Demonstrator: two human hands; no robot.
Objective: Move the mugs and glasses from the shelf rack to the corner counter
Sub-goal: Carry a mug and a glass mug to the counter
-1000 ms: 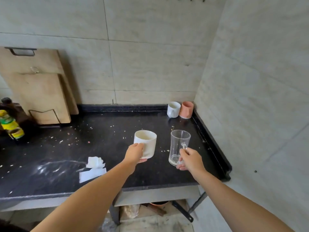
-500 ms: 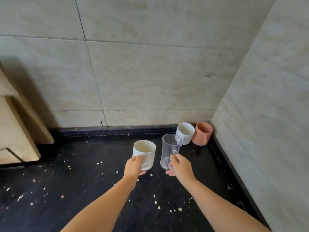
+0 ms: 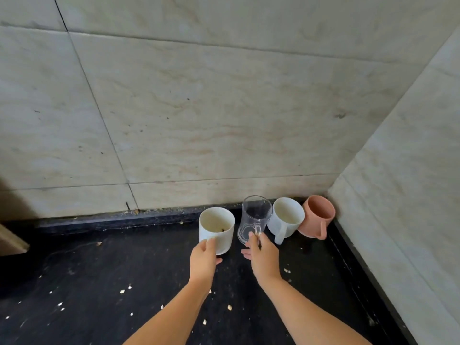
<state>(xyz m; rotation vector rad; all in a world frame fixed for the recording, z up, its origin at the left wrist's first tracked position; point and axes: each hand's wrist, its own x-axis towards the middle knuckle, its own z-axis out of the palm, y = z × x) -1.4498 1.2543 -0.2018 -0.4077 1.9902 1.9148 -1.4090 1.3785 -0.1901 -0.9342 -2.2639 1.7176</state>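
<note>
My left hand (image 3: 203,258) grips a white mug (image 3: 217,227) by its near side, low over the black counter (image 3: 124,295) close to the back wall. My right hand (image 3: 262,255) holds a clear glass mug (image 3: 254,217) by its handle, just right of the white mug. In the corner stand a second white mug (image 3: 286,220) with its handle toward me and a pink mug (image 3: 317,217) against the right wall. The glass mug nearly touches the second white mug. Whether the two held pieces rest on the counter I cannot tell.
Tiled walls meet at the corner on the right (image 3: 331,190). A raised black lip (image 3: 361,265) runs along the counter's right edge. Pale crumbs (image 3: 124,290) are scattered over the counter. A corner of a wooden board (image 3: 12,241) shows at the far left.
Both hands have carried the white mug and the glass mug forward and right, from mid-counter to beside the two mugs in the corner. The view has closed in on the corner.
</note>
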